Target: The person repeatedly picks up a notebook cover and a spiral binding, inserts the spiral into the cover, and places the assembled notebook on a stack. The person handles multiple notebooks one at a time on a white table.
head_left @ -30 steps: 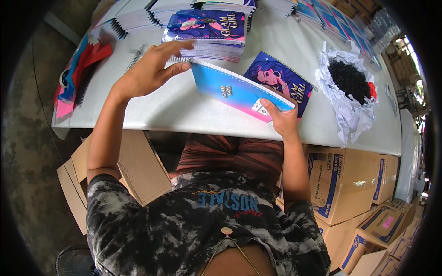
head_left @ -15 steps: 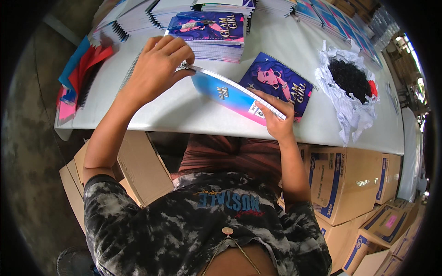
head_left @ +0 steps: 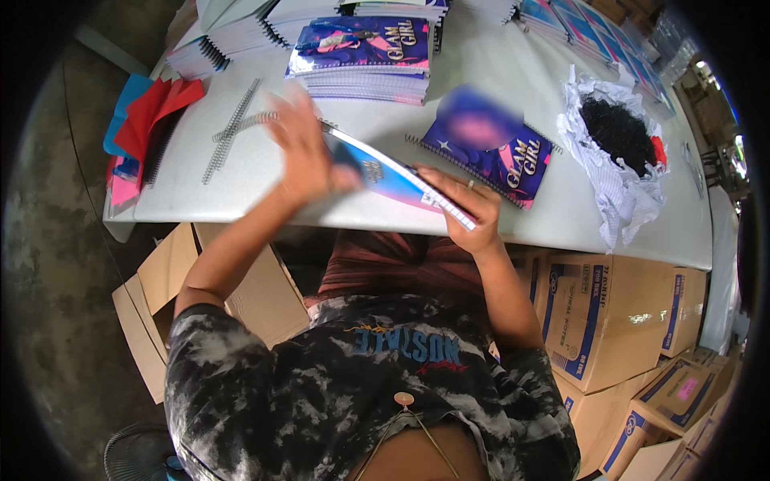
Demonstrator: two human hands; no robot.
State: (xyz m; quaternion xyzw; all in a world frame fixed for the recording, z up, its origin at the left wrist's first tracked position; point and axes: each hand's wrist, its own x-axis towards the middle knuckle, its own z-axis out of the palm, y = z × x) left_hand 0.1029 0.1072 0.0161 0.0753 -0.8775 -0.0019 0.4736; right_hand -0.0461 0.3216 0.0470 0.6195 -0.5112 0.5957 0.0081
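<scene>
My right hand (head_left: pixel 467 207) grips a thin spiral notebook (head_left: pixel 393 178) by its right end, tilted so that its blue-to-pink cover faces me. My left hand (head_left: pixel 303 148) is by the notebook's left end, smeared by motion, with fingers and thumb apart. Whether the thumb touches the cover I cannot tell. Just left of that hand, loose metal spiral coils (head_left: pixel 233 132) lie on the white table (head_left: pixel 216 200). Behind my right hand, a purple illustrated notebook (head_left: pixel 525 164) rests flat, with a coil along its upper edge.
At the back stands a notebook stack (head_left: pixel 361 84) with a blue-handled tool (head_left: pixel 341 38) on top. Red sheets (head_left: pixel 164 108) lie at the left edge. On the right sits crumpled white cloth (head_left: pixel 589 176) around a black tangled mass (head_left: pixel 616 132). Cardboard cartons (head_left: pixel 613 313) stand below.
My left hand has come off the notebook's upper left corner and moved down, spreading its fingers. The notebook's left end has dropped slightly. More loose coils show on the table.
</scene>
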